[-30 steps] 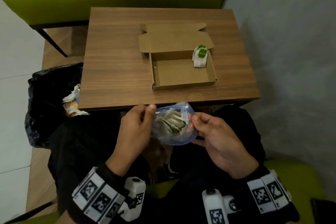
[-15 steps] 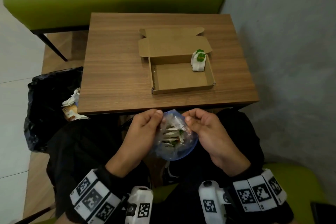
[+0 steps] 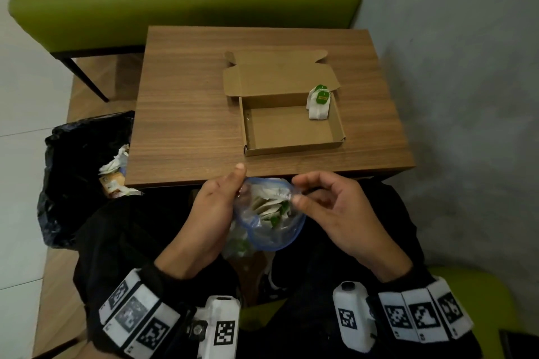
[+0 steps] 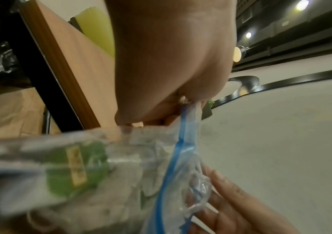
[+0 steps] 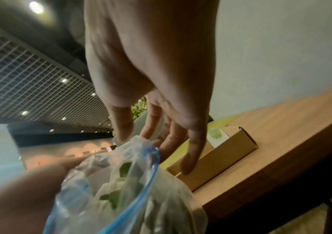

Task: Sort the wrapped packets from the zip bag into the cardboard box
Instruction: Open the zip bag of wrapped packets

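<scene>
Taking the zip bag (image 3: 269, 220) as the landmark and going left to right: far to its left, on the floor beside the surface (image 3: 186, 114), a black rubbish sack (image 3: 78, 172) sits open with crumpled wrappers showing in its mouth.

Next comes the left hand (image 3: 211, 214), touching the bag's left side. Its grip is pinched on the blue zip edge, as the left wrist view shows, probably to anchor that side so the mouth can be spread.

The bag itself hangs over the person's lap, just below the near edge of the surface, not resting on it. White and green wrapped packets (image 3: 271, 207) lie bunched inside, so most of the sorting is judged to remain.

On the bag's right, the right hand (image 3: 326, 207) pinches the opposite rim between thumb and forefinger, the other fingers loosely spread. Holding both edges apart would let a packet be reached.

Beyond the bag, up and slightly right on the surface, stands the cardboard box (image 3: 291, 148), lid folded back. One packet with a green label (image 3: 319, 103) leans in its far right corner, leaving room for the others.
</scene>
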The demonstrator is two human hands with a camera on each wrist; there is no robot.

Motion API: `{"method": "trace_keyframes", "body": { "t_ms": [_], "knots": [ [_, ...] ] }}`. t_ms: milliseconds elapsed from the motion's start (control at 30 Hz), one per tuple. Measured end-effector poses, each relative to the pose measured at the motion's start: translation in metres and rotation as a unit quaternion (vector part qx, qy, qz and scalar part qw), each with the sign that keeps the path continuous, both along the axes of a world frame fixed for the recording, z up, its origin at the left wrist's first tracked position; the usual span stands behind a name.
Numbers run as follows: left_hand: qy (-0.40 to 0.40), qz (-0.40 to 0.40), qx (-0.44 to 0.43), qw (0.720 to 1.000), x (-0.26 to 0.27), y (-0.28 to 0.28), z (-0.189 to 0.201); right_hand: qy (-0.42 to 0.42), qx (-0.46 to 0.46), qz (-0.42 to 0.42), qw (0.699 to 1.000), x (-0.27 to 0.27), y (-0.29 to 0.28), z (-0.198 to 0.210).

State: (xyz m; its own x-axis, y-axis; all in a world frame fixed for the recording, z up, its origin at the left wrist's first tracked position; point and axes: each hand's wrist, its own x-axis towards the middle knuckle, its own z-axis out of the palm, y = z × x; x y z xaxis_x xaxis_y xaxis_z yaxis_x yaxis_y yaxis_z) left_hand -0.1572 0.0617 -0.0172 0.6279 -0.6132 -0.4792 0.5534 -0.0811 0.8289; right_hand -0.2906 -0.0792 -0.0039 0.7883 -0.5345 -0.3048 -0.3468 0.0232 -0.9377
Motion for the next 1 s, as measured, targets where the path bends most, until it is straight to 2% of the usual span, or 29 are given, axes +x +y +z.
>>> {"method": "trace_keyframes", "body": {
  "t_ms": [100,200,333,467,567,667,767,867,933,1000],
  "knots": [
    [-0.069,-0.020,0.014,0.997,0.002,0.002,-0.005,0.003,-0.050,-0.018,0.999,0.005,0.003,-0.006],
    [-0.167,-0.043,0.084,0.981,0.004,0.008,-0.009,-0.007,-0.063,-0.035,0.997,0.014,0.007,-0.010],
    [-0.325,-0.059,0.210,0.920,0.004,0.023,-0.009,-0.016,-0.080,-0.079,0.994,0.030,0.012,-0.008],
    [-0.414,-0.022,0.242,0.877,0.003,0.028,0.004,-0.013,-0.122,-0.080,0.989,0.050,0.018,-0.002],
    [-0.477,-0.026,0.261,0.839,0.017,0.031,0.011,-0.013,-0.198,-0.066,0.978,0.062,0.017,0.000],
    [-0.556,-0.031,0.279,0.782,0.040,0.037,0.018,-0.002,-0.306,-0.031,0.952,0.074,0.013,0.004],
    [-0.607,-0.070,0.278,0.741,0.064,0.038,0.026,-0.018,-0.376,-0.018,0.926,0.090,0.013,0.004],
    [-0.651,-0.105,0.293,0.692,0.087,0.033,0.026,-0.041,-0.399,-0.021,0.916,0.113,0.016,0.001],
    [-0.659,-0.090,0.303,0.683,0.099,0.028,0.022,-0.053,-0.405,-0.014,0.913,0.130,0.018,-0.002],
    [-0.646,-0.078,0.310,0.693,0.109,0.023,0.018,-0.049,-0.408,-0.001,0.912,0.145,0.021,-0.008]
  ]
}}
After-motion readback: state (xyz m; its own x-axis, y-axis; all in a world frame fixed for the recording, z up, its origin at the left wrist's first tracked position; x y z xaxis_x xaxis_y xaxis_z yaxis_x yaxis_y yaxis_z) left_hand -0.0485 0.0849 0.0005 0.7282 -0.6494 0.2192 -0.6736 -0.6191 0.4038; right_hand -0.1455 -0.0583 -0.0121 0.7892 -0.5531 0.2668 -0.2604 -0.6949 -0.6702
